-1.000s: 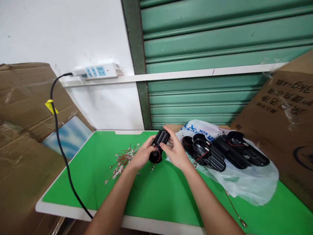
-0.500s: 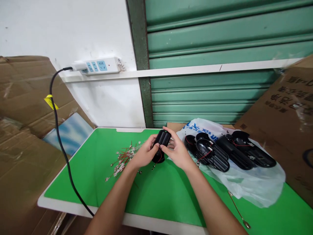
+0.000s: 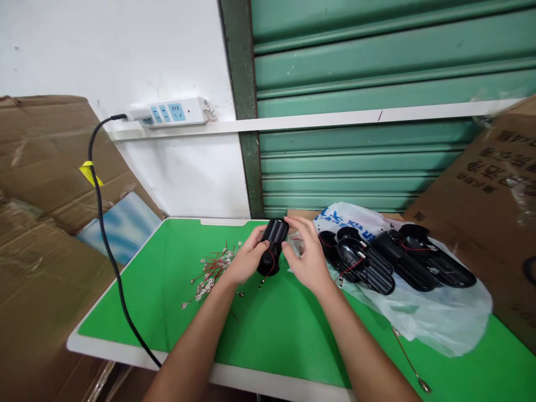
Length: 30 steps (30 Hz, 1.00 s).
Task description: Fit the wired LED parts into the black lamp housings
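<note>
Our left hand pinches the black housing by its nine o'clock edge, at twelve o'clock from us over the surface. Our right hand spreads at its three o'clock side; we cannot tell if it touches. The shell looks light, stiff and slick, best gripped by its long edges, clear of the delicate red wire.

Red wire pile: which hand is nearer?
Left. The left hand is just right of the red wire pile; the right hand is farther right, past the black part.
</note>
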### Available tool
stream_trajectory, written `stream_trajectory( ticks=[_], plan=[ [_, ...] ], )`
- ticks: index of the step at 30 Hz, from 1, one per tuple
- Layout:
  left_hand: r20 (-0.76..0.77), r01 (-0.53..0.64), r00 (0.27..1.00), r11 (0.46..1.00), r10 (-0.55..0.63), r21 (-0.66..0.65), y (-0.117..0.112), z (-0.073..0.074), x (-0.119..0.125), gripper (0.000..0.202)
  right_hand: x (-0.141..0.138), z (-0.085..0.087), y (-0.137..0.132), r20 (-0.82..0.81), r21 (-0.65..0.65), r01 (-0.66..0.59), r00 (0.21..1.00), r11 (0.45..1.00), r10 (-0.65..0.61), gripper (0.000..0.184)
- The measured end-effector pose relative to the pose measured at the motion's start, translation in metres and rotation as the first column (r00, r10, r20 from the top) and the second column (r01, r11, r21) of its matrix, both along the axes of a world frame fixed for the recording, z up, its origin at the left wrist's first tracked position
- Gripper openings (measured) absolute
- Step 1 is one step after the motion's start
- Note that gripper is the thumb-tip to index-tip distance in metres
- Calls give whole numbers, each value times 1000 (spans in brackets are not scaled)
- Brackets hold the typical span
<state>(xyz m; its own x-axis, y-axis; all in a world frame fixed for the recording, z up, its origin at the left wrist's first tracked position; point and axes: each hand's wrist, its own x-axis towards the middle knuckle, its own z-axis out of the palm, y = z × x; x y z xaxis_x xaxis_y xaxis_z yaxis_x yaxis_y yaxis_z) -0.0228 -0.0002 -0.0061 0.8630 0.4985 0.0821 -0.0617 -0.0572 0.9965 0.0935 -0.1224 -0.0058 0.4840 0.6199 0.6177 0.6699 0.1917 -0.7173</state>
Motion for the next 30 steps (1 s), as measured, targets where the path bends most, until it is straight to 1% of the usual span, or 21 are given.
stream_trajectory(
  ticks=[1, 2, 4, 5, 7, 8, 9, 11, 13, 15, 16, 18, 20, 22, 23, 25, 27, 30],
  plan=[
    [-7, -30, 1000, 1000, 30, -3, 0, 0, 1, 47, -2, 0, 0, 110, 14, 49, 993, 999, -50, 38],
    [-7, -48, 999, 999, 48, -1, 0, -1, 2, 49, -4, 0, 0, 204, 10, 69, 977, 998, -69, 27],
    [3, -48, 999, 999, 48, 5, 0, -3, 3, 53, -8, -2, 1, 334, -35, 83, 940, 996, -67, 10],
    [0, -39, 999, 999, 39, 14, -1, -3, 3, 56, -9, -4, 2, 384, -57, 109, 920, 992, -79, 6],
    [-18, -16, 1000, 998, 18, 65, -3, -5, 3, 61, -12, -8, 3, 474, -88, 199, 870, 976, -135, 8],
    [-22, -7, 1000, 993, 10, 116, -4, -6, 3, 63, -12, -9, 3, 513, -99, 240, 844, 966, -157, 9],
    [-18, 1, 1000, 984, 2, 176, -5, -7, 3, 63, -12, -11, 3, 548, -108, 271, 819, 957, -170, 9],
    [10, 19, 1000, 959, -23, 284, -7, -8, 3, 62, -12, -13, 3, 590, -129, 292, 791, 948, -163, 11],
    [25, 27, 999, 944, -37, 328, -6, -10, 3, 59, -10, -14, 2, 584, -154, 271, 801, 950, -134, 13],
    [-3, 31, 1000, 959, -31, 283, -4, -11, 3, 56, -8, -14, 3, 523, -165, 212, 847, 963, -97, 14],
    [-28, 33, 999, 972, -27, 232, -2, -11, 2, 54, -8, -14, 4, 473, -162, 172, 878, 972, -76, 15],
    [-69, 28, 997, 996, -22, 87, 2, -11, 2, 53, -6, -13, 6, 349, -128, 84, 937, 988, -34, 14],
    [-90, 12, 996, 998, -19, -69, 3, -10, 1, 59, -6, -13, 9, 225, -81, 21, 974, 996, -2, 12],
    [-96, -25, 995, 984, 8, -175, 2, -8, 1, 66, -7, -13, 11, 143, -35, 13, 990, 999, -8, 10],
    [-95, -53, 995, 980, 35, -194, 0, -8, 1, 66, -9, -13, 12, 128, -12, 34, 991, 999, -32, 9],
    [-79, -108, 992, 981, 96, -164, -4, -6, 3, 55, -12, -14, 14, 166, 43, 111, 979, 993, -117, 8],
    [-33, -161, 987, 984, 159, -76, -8, -5, 5, 37, -16, -15, 14, 257, 99, 200, 941, 975, -219, 9],
    [12, -188, 982, 981, 188, 50, -10, -3, 7, 14, -19, -16, 14, 354, 156, 285, 878, 946, -323, 9]
  ],
)
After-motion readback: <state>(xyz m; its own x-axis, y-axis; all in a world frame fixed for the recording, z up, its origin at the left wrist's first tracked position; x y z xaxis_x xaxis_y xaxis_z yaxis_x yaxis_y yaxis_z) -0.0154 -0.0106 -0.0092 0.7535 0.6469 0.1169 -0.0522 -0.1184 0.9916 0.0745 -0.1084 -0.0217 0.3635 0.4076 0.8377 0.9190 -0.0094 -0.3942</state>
